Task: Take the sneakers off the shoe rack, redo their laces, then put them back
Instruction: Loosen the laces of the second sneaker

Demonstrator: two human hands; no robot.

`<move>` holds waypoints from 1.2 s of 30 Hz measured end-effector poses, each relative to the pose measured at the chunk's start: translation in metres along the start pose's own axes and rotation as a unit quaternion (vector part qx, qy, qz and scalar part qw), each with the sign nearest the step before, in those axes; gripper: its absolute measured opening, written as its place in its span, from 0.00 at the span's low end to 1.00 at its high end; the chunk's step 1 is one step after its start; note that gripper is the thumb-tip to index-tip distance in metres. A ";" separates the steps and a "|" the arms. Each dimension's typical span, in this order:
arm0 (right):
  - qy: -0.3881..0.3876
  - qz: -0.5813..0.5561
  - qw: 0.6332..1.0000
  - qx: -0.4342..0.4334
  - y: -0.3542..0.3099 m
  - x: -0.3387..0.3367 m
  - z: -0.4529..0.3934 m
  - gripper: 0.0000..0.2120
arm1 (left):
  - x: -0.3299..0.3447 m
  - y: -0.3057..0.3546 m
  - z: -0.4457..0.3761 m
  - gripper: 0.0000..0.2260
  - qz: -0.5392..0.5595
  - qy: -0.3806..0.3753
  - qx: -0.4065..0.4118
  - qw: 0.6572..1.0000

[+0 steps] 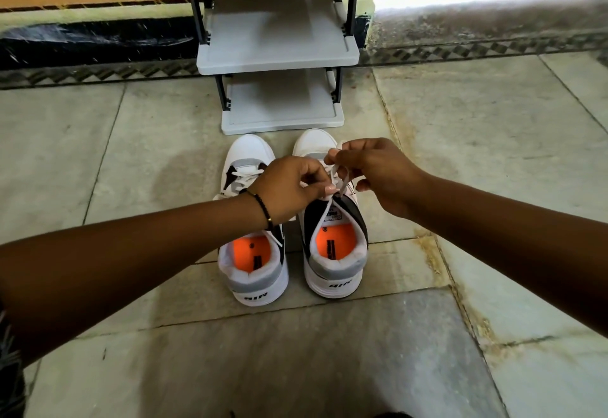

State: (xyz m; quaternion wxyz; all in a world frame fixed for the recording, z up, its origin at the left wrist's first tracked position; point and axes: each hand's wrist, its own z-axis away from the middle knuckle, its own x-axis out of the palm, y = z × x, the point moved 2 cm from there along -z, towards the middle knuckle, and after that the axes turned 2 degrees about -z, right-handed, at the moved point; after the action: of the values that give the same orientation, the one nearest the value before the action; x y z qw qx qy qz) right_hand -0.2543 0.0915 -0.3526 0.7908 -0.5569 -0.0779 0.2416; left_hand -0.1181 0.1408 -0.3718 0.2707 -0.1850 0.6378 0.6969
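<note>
- The left hand [289, 187], a black bead bracelet [261, 205] on its wrist, reaches in from the left and pinches a strand of the white flat lace [335, 183] between thumb and curled fingers, above the tongue of the right-hand shoe.
- The left white, grey and black sneaker with an orange insole [251, 253] stands on the pale stone-tile floor [131, 154], toe towards the rack, its laces crossed over the tongue; the left forearm covers its middle.
- The right white, grey and black sneaker with an orange insole [334, 253] stands just beside it, heel towards the camera, "AIR" printed on the heel.
- The right hand [378, 174] holds the other part of the same lace with curled fingers above that shoe's front; a loop seems to be pinched at its fingertips, though this is hard to make out.
- The grey plastic shoe rack with dark posts [279, 55] stands just beyond the toes, two flat shelves in view.
</note>
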 end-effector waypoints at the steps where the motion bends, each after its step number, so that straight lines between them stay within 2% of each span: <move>1: 0.003 -0.003 1.000 -0.003 -0.001 -0.001 0.000 0.07 | -0.001 0.000 0.000 0.05 0.006 0.008 -0.005 1.000; 5: 0.007 -0.009 1.000 -0.020 -0.007 -0.005 0.001 0.08 | -0.001 0.001 -0.002 0.09 -0.002 0.031 -0.022 0.999; 8: 0.005 -0.008 1.000 -0.026 -0.009 -0.006 0.003 0.09 | -0.004 0.003 -0.006 0.06 -0.013 0.026 -0.033 0.999; 9: 0.003 -0.009 1.000 -0.024 -0.009 -0.007 0.004 0.09 | -0.005 0.005 -0.007 0.02 0.016 0.027 -0.035 0.999; 13: -0.002 -0.034 0.999 -0.019 -0.010 -0.007 0.006 0.08 | -0.010 0.016 -0.012 0.13 0.208 0.068 -0.044 0.975; 15: 0.007 -0.048 0.998 -0.025 -0.012 -0.008 0.005 0.09 | -0.014 0.020 -0.013 0.17 0.220 0.085 -0.041 0.971; 16: 0.015 -0.052 0.998 -0.030 -0.013 -0.009 0.004 0.09 | -0.017 0.020 -0.015 0.18 0.180 0.101 -0.033 0.978; 18: 0.039 -0.049 0.997 -0.048 -0.015 -0.014 0.001 0.10 | -0.028 0.017 -0.018 0.17 0.034 0.137 -0.007 0.990; 21: 0.088 -0.041 0.993 -0.068 -0.016 -0.025 -0.002 0.11 | -0.044 0.007 -0.018 0.11 -0.170 0.137 0.036 0.975; 23: 0.118 -0.025 0.990 -0.073 -0.015 -0.033 -0.005 0.12 | -0.052 0.000 -0.016 0.09 -0.229 0.127 0.047 0.964; 25: 0.152 0.071 0.982 -0.083 -0.011 -0.041 -0.006 0.14 | -0.060 -0.005 -0.014 0.10 -0.275 0.119 0.044 0.953; 26: 0.169 0.188 0.963 -0.094 -0.008 -0.046 -0.007 0.16 | -0.063 -0.007 -0.013 0.10 -0.305 0.111 0.040 0.945; 28: 0.175 0.449 0.870 -0.101 0.000 -0.055 -0.007 0.15 | -0.069 -0.013 -0.009 0.10 -0.373 0.087 0.018 0.924; 29: 0.168 0.525 0.829 -0.093 0.003 -0.060 -0.007 0.13 | -0.072 -0.018 -0.008 0.10 -0.403 0.073 0.003 0.912; 30: 0.155 0.562 0.809 -0.074 0.007 -0.064 -0.008 0.11 | -0.075 -0.023 -0.005 0.10 -0.427 0.052 -0.017 0.903; 31: 0.137 0.576 0.805 -0.042 0.011 -0.067 -0.008 0.10 | -0.078 -0.030 -0.003 0.10 -0.432 0.024 -0.047 0.900; 33: 0.085 0.597 0.797 0.032 0.017 -0.066 -0.005 0.09 | -0.079 -0.041 -0.001 0.09 -0.383 -0.046 -0.114 0.915; 34: 0.057 0.621 0.781 0.047 0.020 -0.063 -0.002 0.10 | -0.078 -0.043 0.000 0.09 -0.345 -0.069 -0.140 0.925; 36: 0.036 0.670 0.741 0.020 0.021 -0.055 0.003 0.14 | -0.074 -0.042 -0.001 0.11 -0.318 -0.075 -0.161 0.931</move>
State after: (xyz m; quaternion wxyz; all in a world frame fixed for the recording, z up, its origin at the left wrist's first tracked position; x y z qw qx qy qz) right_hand -0.3098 0.0735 -0.3625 0.4380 -0.4576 0.3487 0.6908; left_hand -0.0343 0.1307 -0.3598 0.4917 -0.3663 0.4027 0.6797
